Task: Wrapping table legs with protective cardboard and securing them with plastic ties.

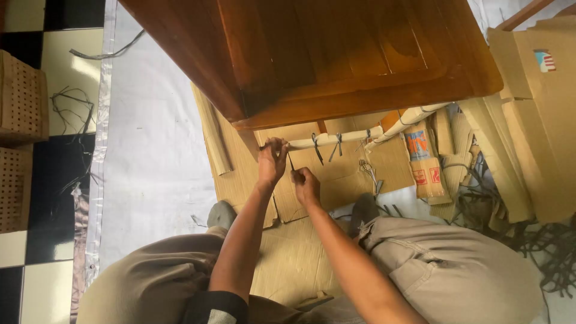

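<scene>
End of paper-wrapped table leg (333, 139) is gripped by left hand (272, 161); dark strap (290, 162) is pinched closed by right hand (306, 185), beneath wooden table (336, 54).

Soft daylight falls evenly over my work, brightest on the white sheet (153, 150) at my left. The polished wooden table (336, 54) above my hands carries a dull sheen and casts shade on the cardboard (345, 174) beneath it. My hands look slightly soft with blur. Straight lines bow near the frame's edges.
</scene>
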